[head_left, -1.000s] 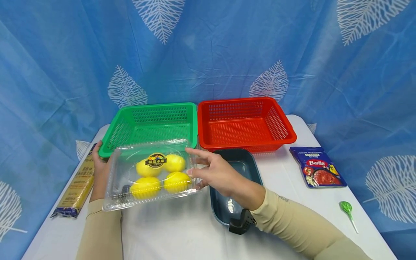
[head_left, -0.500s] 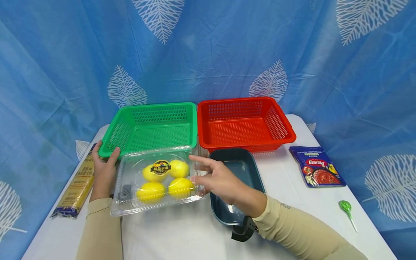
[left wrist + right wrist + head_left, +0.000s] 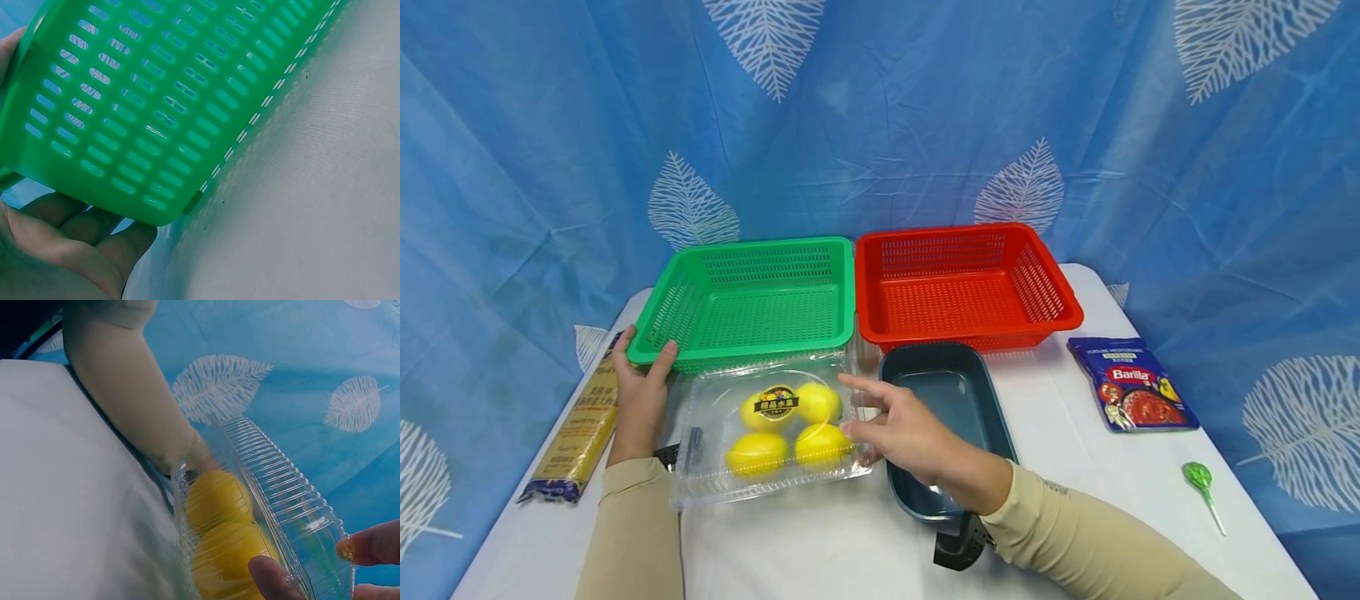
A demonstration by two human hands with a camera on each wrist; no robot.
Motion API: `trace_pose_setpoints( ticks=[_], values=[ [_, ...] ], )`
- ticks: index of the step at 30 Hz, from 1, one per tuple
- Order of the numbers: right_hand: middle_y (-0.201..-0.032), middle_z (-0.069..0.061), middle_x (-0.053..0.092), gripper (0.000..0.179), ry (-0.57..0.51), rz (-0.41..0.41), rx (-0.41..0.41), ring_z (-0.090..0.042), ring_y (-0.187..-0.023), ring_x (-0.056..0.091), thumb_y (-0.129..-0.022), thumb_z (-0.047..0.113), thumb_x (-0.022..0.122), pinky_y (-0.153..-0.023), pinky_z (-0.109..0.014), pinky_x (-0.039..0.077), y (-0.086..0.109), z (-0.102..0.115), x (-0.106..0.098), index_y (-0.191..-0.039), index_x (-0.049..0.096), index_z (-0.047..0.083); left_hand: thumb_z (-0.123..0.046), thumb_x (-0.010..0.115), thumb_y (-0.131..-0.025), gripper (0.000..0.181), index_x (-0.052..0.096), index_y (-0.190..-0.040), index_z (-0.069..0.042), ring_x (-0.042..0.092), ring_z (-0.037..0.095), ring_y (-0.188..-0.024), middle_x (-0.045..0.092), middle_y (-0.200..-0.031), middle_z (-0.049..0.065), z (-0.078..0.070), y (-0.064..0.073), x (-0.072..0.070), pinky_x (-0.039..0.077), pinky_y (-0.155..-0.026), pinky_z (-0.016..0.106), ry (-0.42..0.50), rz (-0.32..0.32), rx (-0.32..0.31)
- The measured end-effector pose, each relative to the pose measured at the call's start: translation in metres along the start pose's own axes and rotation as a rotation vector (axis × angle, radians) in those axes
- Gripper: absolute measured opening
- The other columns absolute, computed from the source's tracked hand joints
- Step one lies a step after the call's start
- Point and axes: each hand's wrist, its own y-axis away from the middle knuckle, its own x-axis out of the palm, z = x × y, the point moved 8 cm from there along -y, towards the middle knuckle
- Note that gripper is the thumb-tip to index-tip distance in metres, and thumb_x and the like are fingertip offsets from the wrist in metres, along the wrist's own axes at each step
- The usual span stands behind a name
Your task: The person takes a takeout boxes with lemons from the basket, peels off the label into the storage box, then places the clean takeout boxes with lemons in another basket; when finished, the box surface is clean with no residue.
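Looking down at the white-covered table, we see our left hand gripping the green basket at its near left corner, with fingers beneath the rim in the left wrist view. Our right hand pinches the right edge of a clear plastic box between thumb and fingers. Four yellow lemons sit inside it, below a dark label on the lid. The box lies in front of the green basket, overlapping its near side from above; we cannot tell whether it touches the table. Right of the green basket and just beside it stands the red basket, with a dark blue tray in front, partly behind our right hand. We have a pasta packet at far left, and a sauce pouch and green lollipop at right.
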Motion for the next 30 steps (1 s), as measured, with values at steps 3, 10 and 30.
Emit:
trace_pose_setpoints(
  ticks=[3, 10, 30],
  values=[
    [-0.151, -0.023, 0.049, 0.066, 0.008, 0.004, -0.002, -0.030, -0.092, 0.072, -0.098, 0.006, 0.075, -0.070, -0.041, 0.063, 0.001, -0.002, 0.002, -0.159, 0.050, 0.018, -0.033, 0.064, -0.106, 0.085, 0.005, -0.168, -0.034, 0.035, 0.024, -0.148, 0.018, -0.167, 0.019, 0.001, 0.000, 0.000, 0.033, -0.118, 0.032, -0.006, -0.002, -0.013],
    [-0.148, -0.024, 0.052, 0.066, 0.058, -0.002, 0.006, -0.027, -0.087, 0.071, -0.099, 0.007, 0.074, -0.068, -0.038, 0.063, 0.003, -0.007, 0.007, -0.159, 0.050, 0.018, -0.032, 0.064, -0.106, 0.085, 0.005, -0.168, -0.034, 0.033, 0.025, -0.148, 0.016, -0.168, 0.018, 0.001, -0.001, 0.000, 0.031, -0.120, 0.036, 0.001, -0.004, -0.019],
    [-0.070, -0.008, 0.058, 0.071, 0.255, 0.011, 0.022, -0.024, -0.059, 0.058, -0.101, 0.017, 0.073, -0.049, -0.027, 0.041, 0.006, -0.005, 0.012, -0.164, 0.041, 0.024, -0.034, 0.064, -0.106, 0.085, 0.006, -0.168, -0.033, 0.031, 0.025, -0.150, 0.016, -0.168, 0.017, 0.000, -0.002, 0.000, 0.032, -0.119, 0.033, -0.011, -0.006, -0.005]
  ],
)
